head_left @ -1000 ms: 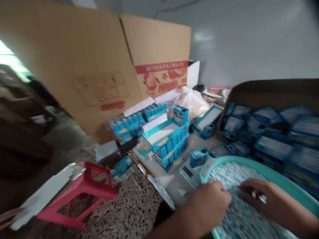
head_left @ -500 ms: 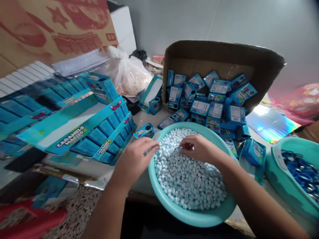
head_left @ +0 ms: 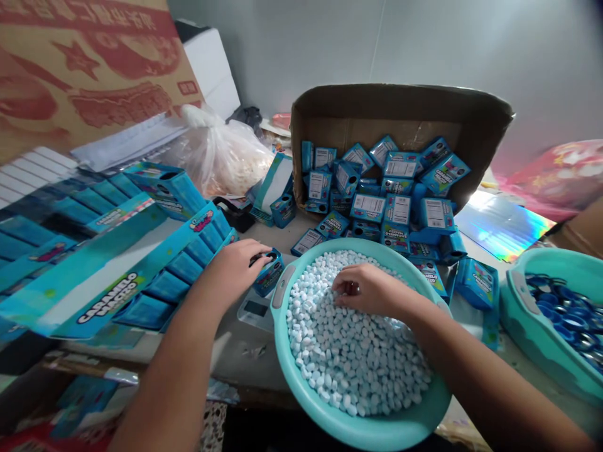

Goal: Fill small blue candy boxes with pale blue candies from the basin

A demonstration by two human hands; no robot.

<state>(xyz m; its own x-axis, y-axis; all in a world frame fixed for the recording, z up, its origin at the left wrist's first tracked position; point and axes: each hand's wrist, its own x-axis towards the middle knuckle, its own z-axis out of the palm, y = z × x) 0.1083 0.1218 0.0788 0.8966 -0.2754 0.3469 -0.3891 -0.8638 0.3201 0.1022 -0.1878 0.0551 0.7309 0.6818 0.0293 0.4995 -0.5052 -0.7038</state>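
A small blue candy box [head_left: 269, 276] stands at the left of the bowl, by the edge of a flat grey scale [head_left: 257, 309]. My left hand [head_left: 238, 267] is closed on this box, its thumb and fingers at the top; part of the grip is hidden. A turquoise bowl [head_left: 282, 339] with a grey handle is filled with small white and pale blue candies [head_left: 353, 364]. Over the candies, my right hand [head_left: 365, 290] is curled, its fingertips closed down among them. How many candies it holds is hidden.
Several blue boxes [head_left: 398, 207] spill from a cardboard carton [head_left: 367, 103] behind the bowl. Display trays [head_left: 113, 295] of blue boxes fill the left side. A turquoise basin [head_left: 513, 314] with blue ring-like pieces stands right. A tied plastic bag [head_left: 230, 150] sits behind.
My left hand has moved left from the bowl's rim to the small blue box, which now sits more upright. My right hand stays among the candies. The view has shifted slightly.
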